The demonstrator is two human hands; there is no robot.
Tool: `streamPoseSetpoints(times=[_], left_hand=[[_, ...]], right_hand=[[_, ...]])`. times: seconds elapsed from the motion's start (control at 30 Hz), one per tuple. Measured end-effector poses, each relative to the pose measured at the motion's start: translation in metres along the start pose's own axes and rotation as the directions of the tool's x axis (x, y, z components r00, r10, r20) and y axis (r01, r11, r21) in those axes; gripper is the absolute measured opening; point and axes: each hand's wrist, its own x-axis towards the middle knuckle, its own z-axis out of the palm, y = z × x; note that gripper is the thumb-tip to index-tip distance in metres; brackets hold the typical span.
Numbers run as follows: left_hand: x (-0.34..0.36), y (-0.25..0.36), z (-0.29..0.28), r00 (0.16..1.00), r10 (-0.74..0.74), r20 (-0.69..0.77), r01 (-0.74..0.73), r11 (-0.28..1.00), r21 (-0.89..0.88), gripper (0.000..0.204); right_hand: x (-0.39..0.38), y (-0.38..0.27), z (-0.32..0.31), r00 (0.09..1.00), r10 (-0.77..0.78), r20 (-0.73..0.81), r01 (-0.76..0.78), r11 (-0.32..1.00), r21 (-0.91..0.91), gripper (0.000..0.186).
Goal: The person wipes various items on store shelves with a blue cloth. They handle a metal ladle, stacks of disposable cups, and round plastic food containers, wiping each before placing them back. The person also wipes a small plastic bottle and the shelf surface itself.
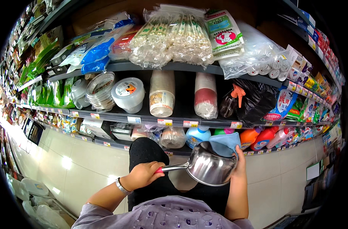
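Observation:
A shiny steel saucepan (210, 168) is held over my lap, tilted with its opening turned up and to the right. My left hand (144, 174) is closed round the end of its handle, where a bit of pink-red shows. At the pan's right rim, my right hand (239, 164) presses a light blue cloth (226, 141) against the pan. The cloth lies partly inside the opening and folds over the rim. Some of the right fingers are hidden behind the cloth and pan.
Shelves ahead hold bagged chopsticks (178, 34), round plastic containers (128, 93), sleeves of paper cups (161, 93) and a spray bottle (231, 101). Detergent bottles (263, 138) line the low shelf just beyond the pan. Plastic-wrapped goods (36, 191) lie on the tiled floor at left.

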Motion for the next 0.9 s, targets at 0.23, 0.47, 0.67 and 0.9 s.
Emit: streamPoseSetpoints(times=[0.23, 0.47, 0.67, 0.9], left_hand=[[0.004, 0.009, 0.042, 0.899, -0.075, 0.431, 0.413, 0.467, -0.782, 0.019], [0.008, 0.027, 0.06, 0.949, -0.209, 0.236, 0.313, 0.705, -0.636, 0.017], [0.02, 0.048, 0.028, 0.985, -0.168, -0.036, 0.154, 0.956, -0.248, 0.028], [0.024, 0.057, 0.029, 0.968, -0.136, -0.212, 0.138, 0.99, -0.005, 0.028]], right_hand=[[-0.008, 0.005, 0.031, 0.978, -0.09, 0.187, 0.05, 0.977, 0.207, 0.041], [-0.007, 0.008, -0.01, 0.988, -0.128, 0.084, 0.087, 0.921, 0.379, 0.034], [-0.019, -0.025, -0.021, 0.947, -0.32, 0.031, 0.322, 0.939, -0.125, 0.032], [-0.046, -0.037, 0.04, 0.54, -0.629, 0.559, 0.695, -0.041, -0.718, 0.046]])
